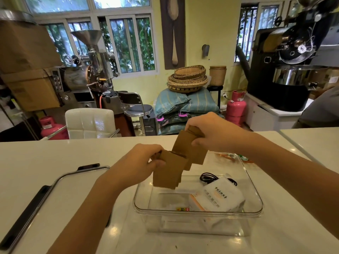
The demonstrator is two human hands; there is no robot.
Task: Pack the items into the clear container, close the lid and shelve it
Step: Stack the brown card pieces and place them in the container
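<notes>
Cards [169,169] hang above the container [198,209], one brown stack pinched in each hand: left hand [141,163], right hand [211,133]. Best lowered flat into the bare left half, beside the white pouch [220,197], so the lid [45,195] at lower left can close.

The container [198,213] sits on the counter [55,154], lid [55,182] left of it, pouch [220,197] inside.

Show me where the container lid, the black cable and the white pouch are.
container lid [55,182], head view, its clear rim
black cable [208,176], head view, its coil
white pouch [220,197], head view, its printed face

White counter [77,153]: container [198,212], lid [55,182].
</notes>
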